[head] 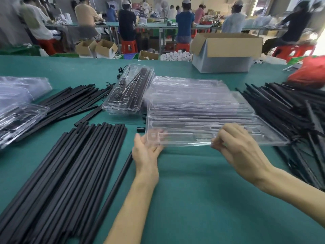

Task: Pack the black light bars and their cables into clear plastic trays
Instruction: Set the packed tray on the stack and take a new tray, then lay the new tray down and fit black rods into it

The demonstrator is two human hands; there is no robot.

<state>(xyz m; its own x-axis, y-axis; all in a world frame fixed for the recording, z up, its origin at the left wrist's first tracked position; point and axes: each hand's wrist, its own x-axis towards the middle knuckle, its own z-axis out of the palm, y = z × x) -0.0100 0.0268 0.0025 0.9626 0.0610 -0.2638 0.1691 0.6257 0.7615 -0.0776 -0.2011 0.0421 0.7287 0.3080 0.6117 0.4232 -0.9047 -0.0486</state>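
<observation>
A stack of empty clear plastic trays [197, 106] lies in the middle of the green table [193, 191]. My right hand [239, 147] pinches the near edge of the top tray [202, 132], which is lifted a little. My left hand [146, 148] is flat under the tray's left corner, fingers straight. A row of black light bars [70, 171] lies to my left, and a loose heap of bars [288, 113] lies to the right. A filled tray with bars and cable [130, 90] sits behind, on others.
More black bars [70, 101] and clear trays [19, 106] lie at the far left. An open cardboard box [225, 51] stands at the back right, a red bag [311, 73] beside it. People sit at benches beyond the table.
</observation>
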